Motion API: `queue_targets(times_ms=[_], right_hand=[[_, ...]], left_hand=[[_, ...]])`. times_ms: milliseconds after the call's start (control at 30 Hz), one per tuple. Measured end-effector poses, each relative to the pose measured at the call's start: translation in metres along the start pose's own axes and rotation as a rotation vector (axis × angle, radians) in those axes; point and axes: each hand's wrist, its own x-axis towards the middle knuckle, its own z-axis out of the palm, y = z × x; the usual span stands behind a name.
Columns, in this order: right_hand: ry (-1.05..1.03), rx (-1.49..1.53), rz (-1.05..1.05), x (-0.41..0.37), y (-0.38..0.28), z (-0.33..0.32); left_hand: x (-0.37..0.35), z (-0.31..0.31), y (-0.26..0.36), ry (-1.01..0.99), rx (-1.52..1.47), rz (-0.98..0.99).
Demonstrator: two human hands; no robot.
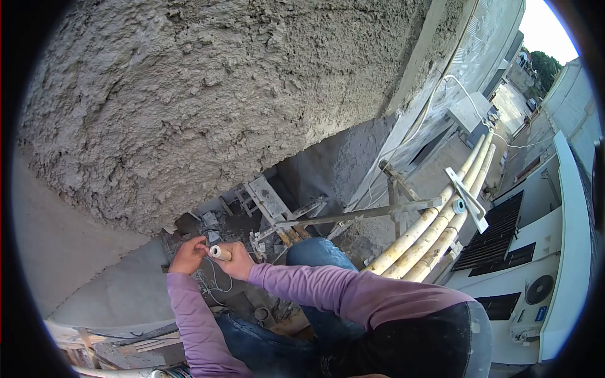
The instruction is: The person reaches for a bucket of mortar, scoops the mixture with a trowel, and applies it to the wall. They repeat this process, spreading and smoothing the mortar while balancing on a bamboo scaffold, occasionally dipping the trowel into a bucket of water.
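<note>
Below the lower edge of a rough mortar-covered wall [239,88], my two hands are close together. My right hand [237,261] is closed around a short pale cylinder [220,252], its round end showing. Just left of it, my left hand [189,255] has its fingertips pinched near the cylinder's end; what they hold, if anything, is too small to make out. A thin white cord [217,288] hangs in a loop beneath the hands.
Bamboo poles [435,230] run up the right side, with a white float tool [466,200] and a round tape-like roll [458,206] on them. Wooden scaffold pieces [268,200] and rubble lie far below. A building with an air-conditioning unit [534,302] stands right.
</note>
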Motion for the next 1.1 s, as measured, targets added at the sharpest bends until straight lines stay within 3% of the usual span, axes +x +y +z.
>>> queue_targets(times_ms=[733, 800, 867, 1000, 1100], right_hand=[[0.001, -0.052, 0.003, 0.006, 0.009, -0.006], [0.028, -0.010, -0.026, 0.006, 0.009, -0.010], [0.037, 0.055, 0.059, 0.009, -0.013, -0.017], [0.093, 0.182, 0.236, 0.009, 0.018, -0.017], [0.078, 0.214, 0.210, 0.010, 0.038, -0.017]], left_hand=[[0.011, 0.002, -0.027, -0.051, -0.159, -0.002], [-0.008, -0.004, 0.015, -0.004, 0.021, -0.004], [-0.005, -0.001, -0.003, -0.001, -0.014, 0.008], [-0.019, -0.008, 0.021, 0.000, 0.154, -0.041], [-0.026, -0.007, 0.015, 0.054, 0.172, 0.027]])
